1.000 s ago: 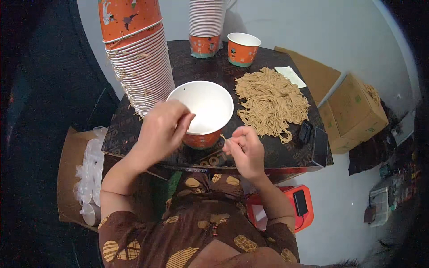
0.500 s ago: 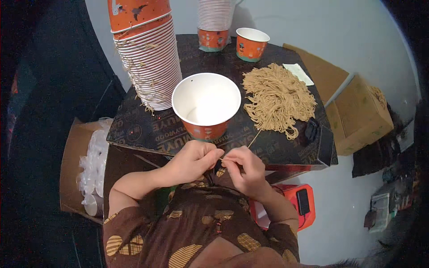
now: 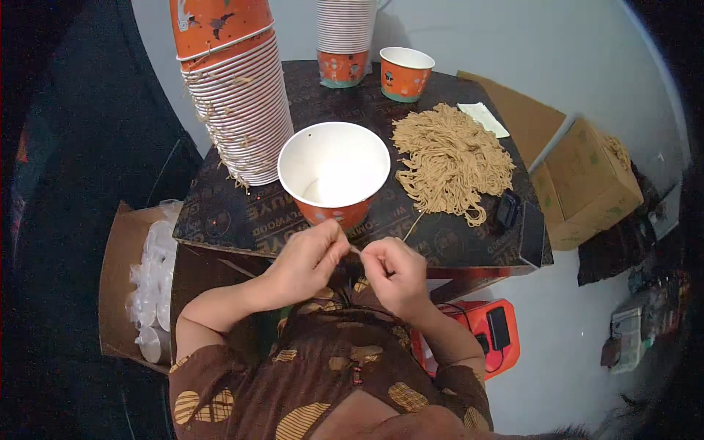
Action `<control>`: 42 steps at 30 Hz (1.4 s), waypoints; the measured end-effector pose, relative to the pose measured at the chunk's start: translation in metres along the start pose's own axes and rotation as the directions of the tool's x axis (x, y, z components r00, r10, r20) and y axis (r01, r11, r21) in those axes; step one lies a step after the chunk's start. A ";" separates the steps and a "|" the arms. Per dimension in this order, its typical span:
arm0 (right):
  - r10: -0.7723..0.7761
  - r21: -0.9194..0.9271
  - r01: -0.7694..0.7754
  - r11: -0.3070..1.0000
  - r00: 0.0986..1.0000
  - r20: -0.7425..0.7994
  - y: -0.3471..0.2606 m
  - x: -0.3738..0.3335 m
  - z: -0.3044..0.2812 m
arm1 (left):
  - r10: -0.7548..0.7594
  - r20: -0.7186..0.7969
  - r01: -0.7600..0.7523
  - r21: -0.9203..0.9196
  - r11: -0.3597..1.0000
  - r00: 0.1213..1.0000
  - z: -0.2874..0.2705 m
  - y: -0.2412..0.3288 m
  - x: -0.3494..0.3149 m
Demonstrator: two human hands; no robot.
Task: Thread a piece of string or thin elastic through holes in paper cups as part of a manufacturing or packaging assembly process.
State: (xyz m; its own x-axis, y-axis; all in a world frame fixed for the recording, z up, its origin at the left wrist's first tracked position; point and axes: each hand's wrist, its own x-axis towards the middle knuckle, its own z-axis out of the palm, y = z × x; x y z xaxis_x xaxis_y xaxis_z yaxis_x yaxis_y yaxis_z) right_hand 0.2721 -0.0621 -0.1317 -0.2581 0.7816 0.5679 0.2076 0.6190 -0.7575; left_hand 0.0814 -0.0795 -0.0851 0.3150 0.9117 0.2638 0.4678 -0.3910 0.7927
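In the head view, the left hand (image 3: 304,260) and right hand (image 3: 394,273) meet just in front of the near bowl (image 3: 330,214), each with thumb and fingertips pinched; a short bit of thin strand (image 3: 413,228) seems to span the gap between them, and more of it runs from behind the right hand toward the heap (image 3: 455,165) of tan strands on the table (image 3: 235,220); the bowl stands upright, the tall stack (image 3: 238,110) to its left and the heap to its right; a small tub (image 3: 408,77) stands farther back; the strand should be very light, soft and limp, perhaps apt to tangle or snap under a hard tug; it is probably best held close to its end, between the pads of thumb and forefinger, with little force.
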 end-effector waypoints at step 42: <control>0.026 -0.111 -0.053 0.992 0.974 -0.226 0.033 0.048 0.023 | 0.187 0.557 -0.294 0.108 0.950 0.809 -0.061 -0.026 0.121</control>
State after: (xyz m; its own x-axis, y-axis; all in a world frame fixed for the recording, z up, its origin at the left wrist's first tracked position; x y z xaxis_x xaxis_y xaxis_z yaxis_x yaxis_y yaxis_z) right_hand 0.2448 -0.0058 -0.1372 -0.0325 0.7950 0.6058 0.3246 0.5817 -0.7459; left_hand 0.0566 0.0488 -0.0404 0.8026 0.5939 0.0556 0.4407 -0.6533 0.6156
